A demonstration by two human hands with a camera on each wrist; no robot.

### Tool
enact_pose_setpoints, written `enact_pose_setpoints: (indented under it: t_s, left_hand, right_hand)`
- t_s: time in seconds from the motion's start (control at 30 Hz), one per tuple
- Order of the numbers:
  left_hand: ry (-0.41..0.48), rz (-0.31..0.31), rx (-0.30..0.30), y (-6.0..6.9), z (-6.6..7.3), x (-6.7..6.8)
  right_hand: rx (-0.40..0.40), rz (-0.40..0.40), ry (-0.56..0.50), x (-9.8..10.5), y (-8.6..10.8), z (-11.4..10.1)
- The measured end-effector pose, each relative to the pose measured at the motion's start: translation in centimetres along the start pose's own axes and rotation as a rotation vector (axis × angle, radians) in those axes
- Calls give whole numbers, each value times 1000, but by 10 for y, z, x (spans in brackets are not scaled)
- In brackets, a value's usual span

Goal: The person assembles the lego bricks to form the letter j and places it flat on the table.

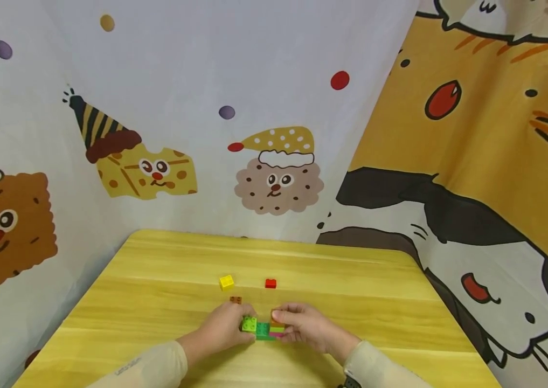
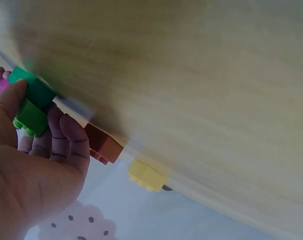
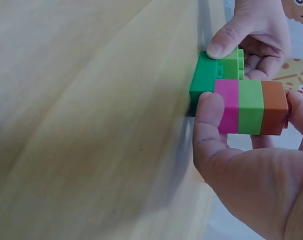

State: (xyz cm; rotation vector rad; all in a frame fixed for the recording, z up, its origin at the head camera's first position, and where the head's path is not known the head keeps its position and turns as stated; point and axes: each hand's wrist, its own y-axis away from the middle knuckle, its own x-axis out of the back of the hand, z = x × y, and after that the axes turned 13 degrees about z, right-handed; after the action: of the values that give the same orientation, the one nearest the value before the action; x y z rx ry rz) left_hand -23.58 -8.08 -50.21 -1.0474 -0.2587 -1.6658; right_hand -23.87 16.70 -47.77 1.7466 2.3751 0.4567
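A long dark green toy building brick [image 3: 204, 77] lies on the table with studs upward. On its left end sits a light green brick [image 1: 249, 323]. The right end carries a stack of a pink brick [image 3: 226, 107], a second light green brick [image 3: 250, 107] and an orange-brown brick [image 3: 275, 109] on top. My left hand [image 1: 227, 326] grips the left end, thumb against the dark green brick and fingers behind. My right hand [image 1: 309, 326] holds the stack between thumb and fingers, with one fingertip on the top brick.
Beyond my left hand lies a loose brown brick [image 1: 236, 299]. Farther back are a yellow brick [image 1: 227, 282] and a red brick [image 1: 271, 283]. The wooden table [image 1: 375, 280] meets a printed cloth [image 1: 181, 108] at its far edge.
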Motion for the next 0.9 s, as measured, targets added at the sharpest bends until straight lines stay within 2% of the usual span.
enact_pose_setpoints:
  t_s: [0.33,0.63,0.9]
  left_hand:
    - [-19,9,-17,0,1,-3]
    - [-6,21,-18,-2,-2,-3]
    - [-44,15,-15,2,3,-3]
  right_hand:
    - [-1,-30,23,4,-2,3]
    - [19,-14,-37,2,-4,9]
    - [13,-4,-9,1,-2,12]
